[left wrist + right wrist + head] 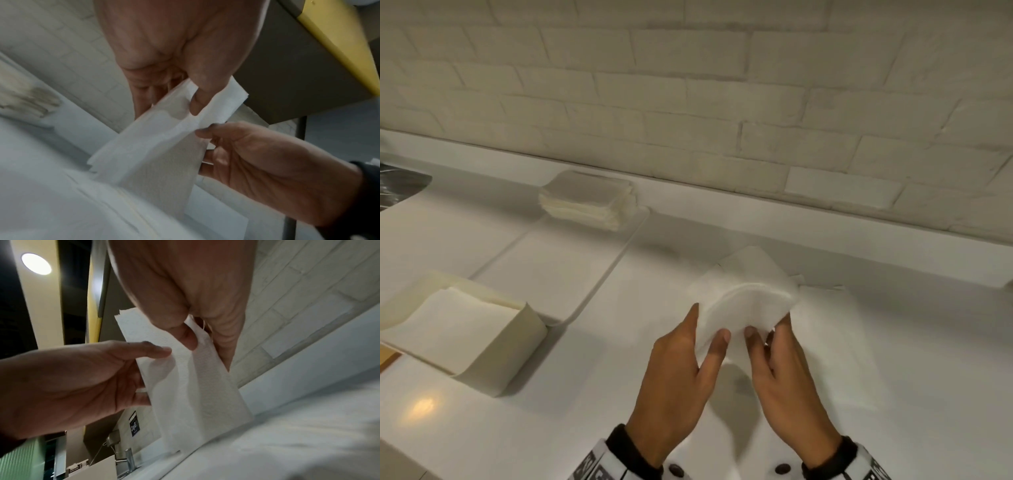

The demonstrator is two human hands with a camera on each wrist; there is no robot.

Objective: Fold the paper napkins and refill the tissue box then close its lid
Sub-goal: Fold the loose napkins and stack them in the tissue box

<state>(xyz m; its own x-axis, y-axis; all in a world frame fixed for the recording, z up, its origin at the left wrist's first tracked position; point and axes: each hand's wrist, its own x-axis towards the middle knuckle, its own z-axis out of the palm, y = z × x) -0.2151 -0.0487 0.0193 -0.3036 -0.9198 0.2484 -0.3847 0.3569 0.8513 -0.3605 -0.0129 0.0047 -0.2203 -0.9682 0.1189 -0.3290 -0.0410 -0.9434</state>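
Both hands hold one white paper napkin (746,305) just above the counter, bent into a curved fold. My left hand (707,325) pinches its left edge between thumb and fingers. My right hand (768,329) pinches the right edge the same way. The left wrist view shows my left thumb (197,100) pressed on the napkin (154,146). In the right wrist view my right thumb (185,334) pins the napkin (195,394) against the fingers. The cream tissue box (517,342) stands open at the left with folded napkins (458,315) inside.
A stack of napkins (589,198) sits at the far end of a white tray (551,274) near the wall. Flat napkins (832,342) lie on the counter under and right of my hands. A metal sink edge (400,185) shows at far left. A brick wall runs behind.
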